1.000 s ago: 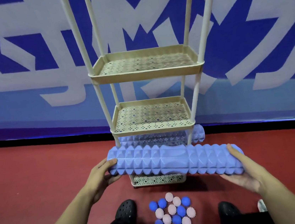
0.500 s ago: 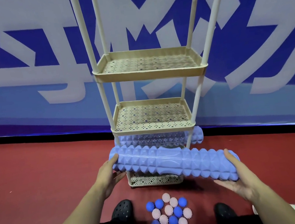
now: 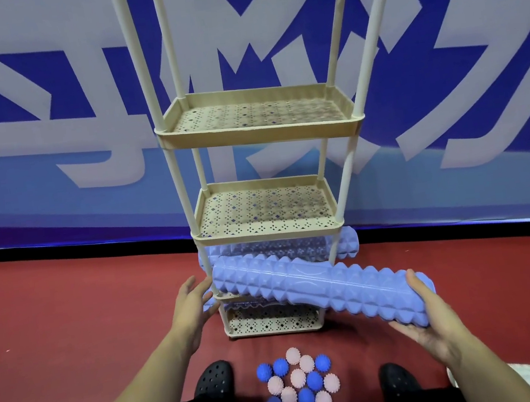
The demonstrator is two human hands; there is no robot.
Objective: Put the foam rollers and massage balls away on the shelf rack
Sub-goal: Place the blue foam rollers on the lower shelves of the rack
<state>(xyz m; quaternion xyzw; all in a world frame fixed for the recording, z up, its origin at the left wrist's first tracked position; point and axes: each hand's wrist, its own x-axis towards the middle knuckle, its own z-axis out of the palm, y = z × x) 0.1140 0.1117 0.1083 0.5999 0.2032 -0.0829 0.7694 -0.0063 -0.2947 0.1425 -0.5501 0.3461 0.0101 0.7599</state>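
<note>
A: We have the shelf rack point(image 3: 258, 131) ahead; one foam roller point(image 3: 346, 246) already lies on its bottom tier.

B: Our second roller point(image 3: 321, 289) slants across the rack's front, the right hand point(image 3: 429, 324) cupped round its end, the left hand point(image 3: 191, 305) flat-fingered against the other.

A: It could jam on the rack's right post.

B: The massage balls point(image 3: 300, 388) wait before the rack, by our feet.

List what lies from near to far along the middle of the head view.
Massage balls → bottom shelf tier → held foam roller → stored foam roller → banner wall.
</note>
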